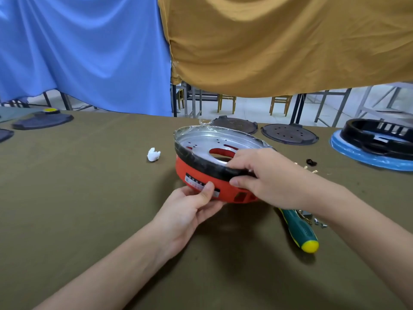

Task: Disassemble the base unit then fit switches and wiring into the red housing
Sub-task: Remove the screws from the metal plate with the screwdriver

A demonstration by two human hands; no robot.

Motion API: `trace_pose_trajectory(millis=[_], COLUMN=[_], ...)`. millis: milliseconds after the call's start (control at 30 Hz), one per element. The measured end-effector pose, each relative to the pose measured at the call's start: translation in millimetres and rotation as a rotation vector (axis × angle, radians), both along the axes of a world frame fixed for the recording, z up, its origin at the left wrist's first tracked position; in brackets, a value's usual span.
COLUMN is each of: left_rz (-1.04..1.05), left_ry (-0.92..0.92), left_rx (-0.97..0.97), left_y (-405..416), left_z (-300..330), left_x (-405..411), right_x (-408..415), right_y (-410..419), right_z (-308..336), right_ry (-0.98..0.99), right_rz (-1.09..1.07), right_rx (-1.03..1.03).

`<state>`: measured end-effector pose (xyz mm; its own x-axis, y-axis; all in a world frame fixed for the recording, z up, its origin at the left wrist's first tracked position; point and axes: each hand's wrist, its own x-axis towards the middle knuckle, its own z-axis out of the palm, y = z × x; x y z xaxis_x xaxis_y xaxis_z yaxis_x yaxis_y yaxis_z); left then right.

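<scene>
The base unit is tilted up off the table in both my hands. Its red housing (pixel 188 170) carries a black rim band (pixel 201 161) and a silver metal plate (pixel 201 140) with an oval hole that shows red inside. My left hand (pixel 192 206) grips the housing from below, thumb on its label (pixel 196 182). My right hand (pixel 266 175) grips the black rim at the near right, fingers curled over the edge onto the plate and thumb on the red side.
A green screwdriver with a yellow cap (pixel 300 231) lies by my right forearm, next to small metal parts (pixel 319 222). Two dark round plates (pixel 289 134) sit behind. A black ring on a blue disc (pixel 377 142) sits far right, white crumpled paper (pixel 153 154) mid-table, dark covers (pixel 42 121) far left.
</scene>
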<state>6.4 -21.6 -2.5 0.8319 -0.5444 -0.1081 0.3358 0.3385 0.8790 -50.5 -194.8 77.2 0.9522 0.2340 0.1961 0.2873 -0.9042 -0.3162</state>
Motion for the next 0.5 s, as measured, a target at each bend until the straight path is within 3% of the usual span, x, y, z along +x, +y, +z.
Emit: trace_pose_trajectory(millis=[167,267,333,400,500], left_rz=[-0.086,0.057,0.264,0.417,0.342], left_ry=[-0.214,-0.656,-1.052,-1.347,-1.511], left_rx=[0.653,0.982,1.041,0.964,0.885], left_y=[19.8,26.8,27.7,28.7,32.2], left_z=[16.7,22.3,21.9,21.8,18.7], left_x=[0.7,1.5,0.4,-0.2,7.5], right_x=[-3.6,-7.1,-7.8,-7.8,-9.2], right_y=[2.9,1.5,1.1,0.8,0.5], right_z=[-14.5,-19.7,-21.6,-22.6,-23.9], right_ry=[-0.014,0.008,-0.003,-0.013,-0.028], right_rz=[0.015,0.02,0.02,0.023,0.031], right_rx=[-0.055,-0.066,-0.064,-0.067,-0.067])
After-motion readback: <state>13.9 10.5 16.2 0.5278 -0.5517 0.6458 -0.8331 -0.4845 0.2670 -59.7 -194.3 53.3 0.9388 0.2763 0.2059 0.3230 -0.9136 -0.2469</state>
